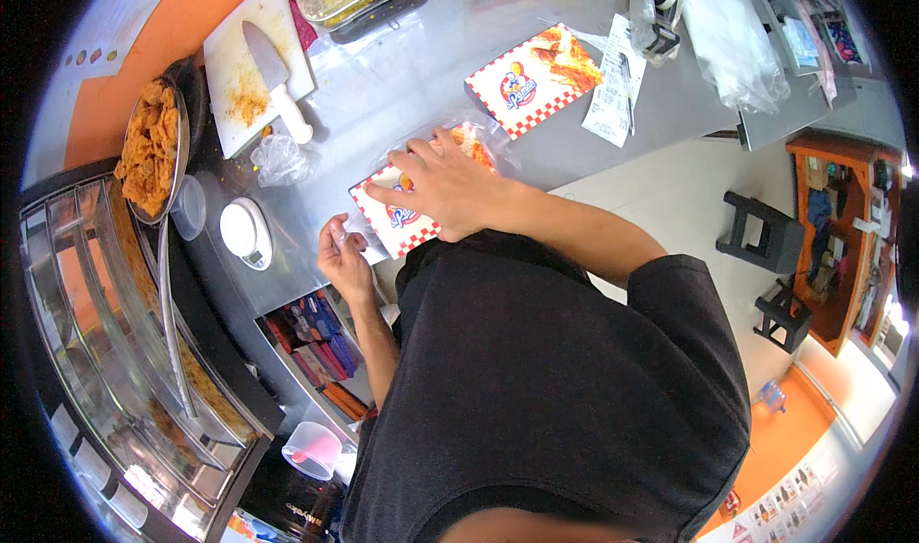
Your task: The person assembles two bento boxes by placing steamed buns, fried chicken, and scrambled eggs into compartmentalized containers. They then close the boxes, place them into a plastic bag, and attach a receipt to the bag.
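Observation:
A white cardboard food box (pixel 388 220) with a red checkered border and a chicken picture lies near the counter's edge. Clear plastic (pixel 493 141) shows around its far end and beside its left end, like a bag over it. My right hand (pixel 448 191) rests on top of the box, its fingers spread. At the left end my left hand (pixel 345 261) has curled fingers, pinching what looks like the plastic's edge. A second, similar box (pixel 536 79) lies farther back on the steel counter (pixel 402 79), apart from both hands.
A knife (pixel 275 76) lies on the white cutting board (pixel 215 55). Nearby are a white scale (pixel 246 233), crumpled plastic (pixel 284 160) and a strainer of fried chicken (pixel 150 151). A receipt (pixel 607 112) with a pen and a tape dispenser (pixel 661 22) are at right; black stools (pixel 763 235) stand beyond.

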Available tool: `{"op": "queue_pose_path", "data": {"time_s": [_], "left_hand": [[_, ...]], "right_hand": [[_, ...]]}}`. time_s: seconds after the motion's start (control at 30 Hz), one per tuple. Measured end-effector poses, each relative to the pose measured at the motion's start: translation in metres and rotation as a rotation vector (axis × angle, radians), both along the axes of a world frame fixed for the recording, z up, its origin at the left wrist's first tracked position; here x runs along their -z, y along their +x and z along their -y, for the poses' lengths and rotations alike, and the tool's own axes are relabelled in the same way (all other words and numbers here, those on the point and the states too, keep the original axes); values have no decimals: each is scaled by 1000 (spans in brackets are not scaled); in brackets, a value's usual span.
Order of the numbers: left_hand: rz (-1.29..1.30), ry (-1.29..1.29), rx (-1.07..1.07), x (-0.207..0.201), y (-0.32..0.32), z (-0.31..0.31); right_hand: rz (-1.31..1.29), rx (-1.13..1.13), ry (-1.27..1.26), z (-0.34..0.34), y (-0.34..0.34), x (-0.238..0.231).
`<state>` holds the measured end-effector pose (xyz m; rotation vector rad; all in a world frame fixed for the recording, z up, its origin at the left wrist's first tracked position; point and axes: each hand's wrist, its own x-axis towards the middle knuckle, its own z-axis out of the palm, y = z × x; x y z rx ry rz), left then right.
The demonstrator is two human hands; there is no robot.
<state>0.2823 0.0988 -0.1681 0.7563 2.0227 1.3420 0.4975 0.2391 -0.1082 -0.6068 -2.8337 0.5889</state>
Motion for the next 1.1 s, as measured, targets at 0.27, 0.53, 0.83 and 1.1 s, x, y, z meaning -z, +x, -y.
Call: {"op": "queue_pose_path", "data": {"time_s": [0.27, 0.53, 0.83, 1.1], "left_hand": [[944, 171, -271, -24, -6, -11], [-239, 22, 344, -59, 34, 2], [-254, -372, 377, -94, 24, -2], [-282, -309, 339, -91, 6, -12]], "right_hand": [[46, -74, -25, 11, -5, -7], [114, 72, -40, -2, -9, -5], [63, 164, 50, -1, -21, 19], [-113, 318, -20, 2, 13, 19]]}}
